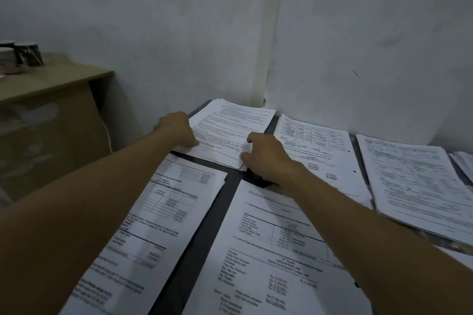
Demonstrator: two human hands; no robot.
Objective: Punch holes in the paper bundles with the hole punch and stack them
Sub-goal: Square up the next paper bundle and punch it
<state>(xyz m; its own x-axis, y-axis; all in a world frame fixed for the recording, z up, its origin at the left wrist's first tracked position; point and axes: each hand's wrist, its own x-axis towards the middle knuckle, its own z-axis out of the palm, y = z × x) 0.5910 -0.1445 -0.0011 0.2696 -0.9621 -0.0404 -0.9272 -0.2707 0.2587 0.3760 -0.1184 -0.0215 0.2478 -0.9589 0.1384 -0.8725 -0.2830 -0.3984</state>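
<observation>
A thick bundle of printed paper (230, 128) lies at the far left corner of the dark table (204, 233). My left hand (179, 130) grips the bundle's left edge, fingers curled at it. My right hand (266, 156) pinches its near right corner, thumb on top. A black object (257, 178), perhaps the hole punch, shows just under my right wrist and is mostly hidden. To the right lies a bundle with punched holes (322, 161) along its right edge.
More printed bundles cover the table: near left (158, 225), near centre (268, 263), right (414, 181) and far right edge (464, 161). White walls meet behind the table. A wooden cabinet (51, 115) with dark cups (28, 55) stands at the left.
</observation>
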